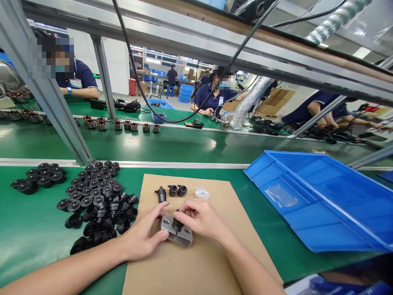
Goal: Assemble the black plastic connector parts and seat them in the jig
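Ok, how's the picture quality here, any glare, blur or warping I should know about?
Head view: wide-angle warping bends the frame bars and stretches the blue tray; overhead lights glare off the green conveyor belt; the left hand, right hand and metal block are sharp and evenly lit, with soft shadows; co-workers' faces are pixelated.

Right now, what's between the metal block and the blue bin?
Head view: only the right hand, bare cardboard sheet and green mat separate metal block from blue bin.
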Tool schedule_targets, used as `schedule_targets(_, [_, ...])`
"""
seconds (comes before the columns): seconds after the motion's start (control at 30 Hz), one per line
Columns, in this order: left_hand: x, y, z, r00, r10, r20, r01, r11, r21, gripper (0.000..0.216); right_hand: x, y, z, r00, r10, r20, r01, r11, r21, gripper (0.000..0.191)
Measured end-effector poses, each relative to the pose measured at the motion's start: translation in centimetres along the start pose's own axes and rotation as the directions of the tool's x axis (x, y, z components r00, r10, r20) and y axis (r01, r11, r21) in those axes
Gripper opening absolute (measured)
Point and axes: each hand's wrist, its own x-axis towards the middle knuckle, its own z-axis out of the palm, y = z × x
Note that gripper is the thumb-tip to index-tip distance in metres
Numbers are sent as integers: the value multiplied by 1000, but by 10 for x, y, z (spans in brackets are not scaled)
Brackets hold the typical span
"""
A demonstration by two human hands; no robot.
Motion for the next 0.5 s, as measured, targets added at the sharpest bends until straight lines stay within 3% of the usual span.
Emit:
schedule_targets(0.2, [3, 6, -1, 998, -56, -2, 56, 997, -50, 72, 4, 8, -9, 994, 11, 113, -10, 1000, -12, 25])
schedule_targets(0.33, [5, 7, 1, 998, -53, -19, 52, 998, -42, 69, 3, 8, -11, 993, 7, 119, -4, 1000, -21, 28])
schedule_targets(0.43, [6, 9, 2, 997, -65, -36, 63, 997, -43, 67, 2, 3, -18, 991, -30, 127, 35, 998, -43, 21])
schedule_targets(0.5, [8, 10, 1, 996, -72, -44, 70, 996, -46, 66, 2, 0, -25, 977, -95, 190, 100, 995, -20, 35])
